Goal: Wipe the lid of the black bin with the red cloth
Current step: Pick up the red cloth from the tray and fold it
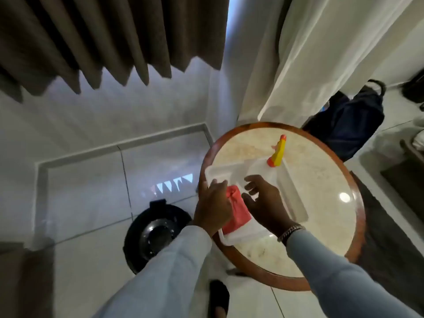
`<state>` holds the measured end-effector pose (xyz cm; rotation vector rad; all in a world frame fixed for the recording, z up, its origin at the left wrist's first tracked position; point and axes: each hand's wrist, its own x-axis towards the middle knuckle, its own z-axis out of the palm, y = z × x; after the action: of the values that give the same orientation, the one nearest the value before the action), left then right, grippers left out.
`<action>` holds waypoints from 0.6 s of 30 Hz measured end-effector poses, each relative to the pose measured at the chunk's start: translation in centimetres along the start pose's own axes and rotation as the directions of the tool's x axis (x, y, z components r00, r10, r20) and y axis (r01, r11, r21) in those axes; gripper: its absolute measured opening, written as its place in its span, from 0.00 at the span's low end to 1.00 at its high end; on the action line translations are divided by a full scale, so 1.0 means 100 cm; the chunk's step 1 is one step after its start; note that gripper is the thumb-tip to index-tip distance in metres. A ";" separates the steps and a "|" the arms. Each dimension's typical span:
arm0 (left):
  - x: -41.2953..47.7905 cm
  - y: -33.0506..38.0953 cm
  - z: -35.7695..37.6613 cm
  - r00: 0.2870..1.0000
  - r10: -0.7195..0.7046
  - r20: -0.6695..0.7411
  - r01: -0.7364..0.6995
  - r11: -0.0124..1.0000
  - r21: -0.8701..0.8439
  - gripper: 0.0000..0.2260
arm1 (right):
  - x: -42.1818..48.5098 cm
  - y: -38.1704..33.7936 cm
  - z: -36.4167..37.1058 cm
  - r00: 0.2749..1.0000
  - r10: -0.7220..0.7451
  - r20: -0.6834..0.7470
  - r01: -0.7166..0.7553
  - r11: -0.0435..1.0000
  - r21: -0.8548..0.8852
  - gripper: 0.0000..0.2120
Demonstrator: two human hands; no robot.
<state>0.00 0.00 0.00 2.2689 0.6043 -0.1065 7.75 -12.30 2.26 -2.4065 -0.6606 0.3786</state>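
The red cloth lies bunched in a white plastic tray on the round table. My left hand is closed on the cloth's upper left end. Just to the right of the cloth, my right hand hovers over the tray with fingers spread and nothing in it. The black bin stands on the floor left of the table, its round glossy lid facing up. My left sleeve covers the bin's right side.
A yellow spray bottle with an orange nozzle stands at the tray's far end. The round marble-topped table has a wooden rim. A dark bag sits behind it. Curtains hang above. A black shoe is on the tiled floor.
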 end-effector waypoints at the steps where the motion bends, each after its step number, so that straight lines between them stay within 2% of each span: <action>1: 0.010 -0.008 0.010 0.999 0.022 0.033 -0.026 0.991 0.131 0.24 | 0.003 0.014 0.012 0.998 0.048 0.041 -0.047 0.999 -0.014 0.19; 4: 0.040 -0.033 0.037 0.986 0.110 0.123 -0.156 0.861 0.485 0.30 | 0.014 0.050 0.047 0.970 0.191 0.153 -0.177 0.979 -0.099 0.24; 7: 0.057 -0.044 0.052 0.970 0.163 0.183 -0.244 0.706 0.664 0.33 | 0.024 0.072 0.074 0.957 0.246 0.152 -0.239 0.969 -0.063 0.28; 10: 0.065 -0.048 0.059 0.965 0.192 0.177 -0.261 0.725 0.637 0.23 | 0.032 0.081 0.092 0.964 0.248 0.093 -0.243 0.968 -0.057 0.29; 14: 0.065 -0.046 0.070 0.973 0.232 0.016 -0.210 0.847 0.489 0.08 | 0.037 0.086 0.100 0.951 0.301 0.074 -0.303 0.953 0.018 0.32; 18: 0.056 -0.040 0.068 0.972 0.201 -0.124 -0.158 0.944 0.291 0.10 | 0.032 0.079 0.082 0.980 0.190 0.056 -0.191 0.981 0.020 0.15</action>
<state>3.88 -0.19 -8.87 2.6143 0.4796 0.0781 9.98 -12.10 -9.33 -2.4499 -0.4462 0.5293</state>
